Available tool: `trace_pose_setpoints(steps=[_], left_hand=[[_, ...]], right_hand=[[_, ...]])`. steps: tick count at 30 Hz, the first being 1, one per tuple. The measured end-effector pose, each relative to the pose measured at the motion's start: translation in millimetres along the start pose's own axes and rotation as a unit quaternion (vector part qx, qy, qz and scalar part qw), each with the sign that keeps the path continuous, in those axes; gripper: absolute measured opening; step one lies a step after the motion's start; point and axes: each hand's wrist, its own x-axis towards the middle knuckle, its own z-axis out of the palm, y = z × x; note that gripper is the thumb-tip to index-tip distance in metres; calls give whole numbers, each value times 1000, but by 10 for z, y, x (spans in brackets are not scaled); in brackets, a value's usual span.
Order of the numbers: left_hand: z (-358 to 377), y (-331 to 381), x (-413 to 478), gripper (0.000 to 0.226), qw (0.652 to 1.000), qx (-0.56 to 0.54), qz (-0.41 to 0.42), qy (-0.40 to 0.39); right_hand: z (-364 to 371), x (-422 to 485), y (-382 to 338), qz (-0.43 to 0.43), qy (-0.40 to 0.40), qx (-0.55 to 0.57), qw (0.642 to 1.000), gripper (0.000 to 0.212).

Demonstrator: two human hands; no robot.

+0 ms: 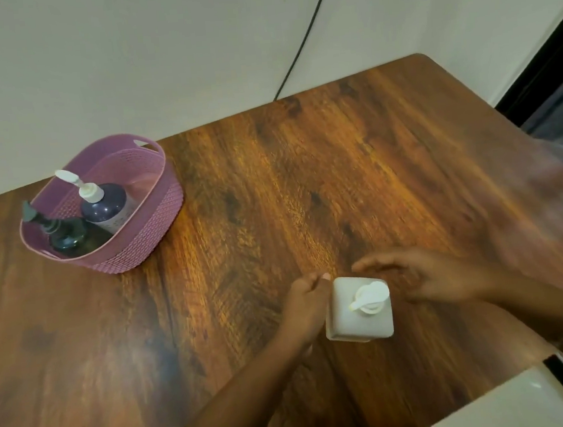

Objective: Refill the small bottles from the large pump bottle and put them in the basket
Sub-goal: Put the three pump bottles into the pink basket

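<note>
A large white square pump bottle (357,319) stands upright near the table's front edge. My left hand (306,302) lies against its left side with loosely curled fingers, the thumb tip at the bottle's far left corner. My right hand (427,276) hovers just right of and behind the bottle, fingers spread and blurred, holding nothing. A purple basket (144,226) sits at the far left. Inside it stand a purple bottle with a white pump (105,204) and a dark green bottle with a dark pump (65,234).
The wooden table (271,197) stretches bare between basket and pump bottle. A black cable (304,35) runs down the white wall behind. A dark frame stands past the table's right edge, and a white surface shows at the lower right.
</note>
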Motion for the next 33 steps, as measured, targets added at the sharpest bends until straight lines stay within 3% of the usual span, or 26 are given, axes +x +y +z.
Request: trace_pose_setpoints(steps=[7,13,19,25,28,33], left_hand=[[79,-25,-17,29,999,-32,-26,-8],[146,-36,-31,35,999,-26,-31,8],[84,-5,-69,38,996,-78,-28,19],[-200,238,-118,13,980,-177,50,81],[-419,361,-124,23,963,-206,104,140],[-869,695,-54,24,928,-233,187,221]], right_hand=[[240,-216,87,-15,-11,-64,998,94],[520,-217,40,-38,135,-54,989,68],[507,-189,-89,-21,173,-54,983,65],[309,54,-411,-53,205,-52,976,74],[163,286,-649,-81,221,-50,971,65],[-109,734,-1134,-110,236,-68,963,66]])
